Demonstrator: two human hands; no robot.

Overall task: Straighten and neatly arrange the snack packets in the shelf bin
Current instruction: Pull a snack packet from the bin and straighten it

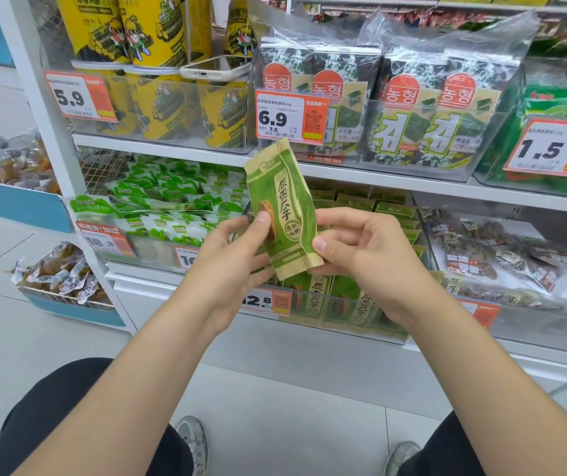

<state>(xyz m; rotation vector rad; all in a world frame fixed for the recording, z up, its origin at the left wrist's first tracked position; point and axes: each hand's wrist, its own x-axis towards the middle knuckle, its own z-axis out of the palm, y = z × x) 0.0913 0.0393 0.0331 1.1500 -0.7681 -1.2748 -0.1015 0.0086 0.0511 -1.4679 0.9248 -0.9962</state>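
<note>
Both bare forearms extended forward, converging. The left hand [230, 259] pinches a green-and-tan paper snack packet [287, 207], thumb on its face; the right hand [364, 259] pinches its lower right edge, fingers curled.

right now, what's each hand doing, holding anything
Left hand: holds the green snack packet, thumb on its front.
Right hand: pinches the same packet's lower right edge.

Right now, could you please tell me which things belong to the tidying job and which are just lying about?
Job: green packet, pinched by left hand and right hand; matching packets below; their clear bin.
Lying about: phone; yellow canisters; seaweed packs; white-green sachets.
</note>
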